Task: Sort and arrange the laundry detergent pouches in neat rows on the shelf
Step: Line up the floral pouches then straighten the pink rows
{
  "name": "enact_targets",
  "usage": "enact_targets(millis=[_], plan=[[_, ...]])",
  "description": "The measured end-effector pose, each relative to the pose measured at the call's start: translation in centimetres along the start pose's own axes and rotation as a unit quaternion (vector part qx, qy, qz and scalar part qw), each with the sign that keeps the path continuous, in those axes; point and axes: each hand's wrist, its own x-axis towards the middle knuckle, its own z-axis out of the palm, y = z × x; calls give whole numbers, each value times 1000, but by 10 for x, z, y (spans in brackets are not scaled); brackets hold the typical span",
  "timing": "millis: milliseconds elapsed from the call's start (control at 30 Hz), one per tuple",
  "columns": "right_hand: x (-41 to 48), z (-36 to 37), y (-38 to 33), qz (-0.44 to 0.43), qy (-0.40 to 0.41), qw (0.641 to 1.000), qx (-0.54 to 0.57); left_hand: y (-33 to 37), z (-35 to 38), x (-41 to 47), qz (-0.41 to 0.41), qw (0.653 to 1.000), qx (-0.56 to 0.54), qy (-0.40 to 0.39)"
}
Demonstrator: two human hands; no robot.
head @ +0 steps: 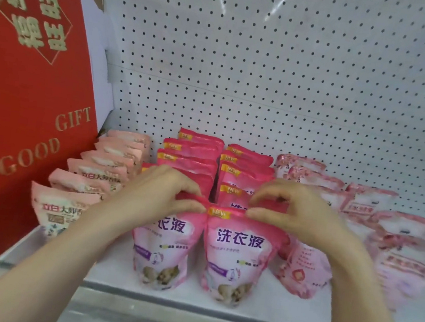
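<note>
Two bright pink detergent pouches stand upright at the front of the white shelf (268, 300). My left hand (158, 191) pinches the top edge of the left front pouch (160, 251). My right hand (296, 212) pinches the top of the right front pouch (233, 261). Behind them run two rows of matching bright pink pouches (193, 155), several deep. A row of pale peach pouches (90, 174) lines the left. Light pink pouches (300, 267) sit on the right, less even, some leaning.
A large red gift box (25, 98) stands at the left end of the shelf, touching the peach row. A white pegboard (271, 74) forms the back wall. The shelf's grey front rail (185, 316) runs below the pouches.
</note>
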Motion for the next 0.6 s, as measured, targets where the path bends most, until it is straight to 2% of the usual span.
enact_targets(millis=[200,467,600], plan=[[-6,35,0,-12,148,986,-83,4,11,-8,13,998,24,64],[-18,47,-10,14,191,973,-125,17,19,-24,40,983,78,163],[-22,51,-12,19,178,977,-117,20,20,-27,46,978,92,181]])
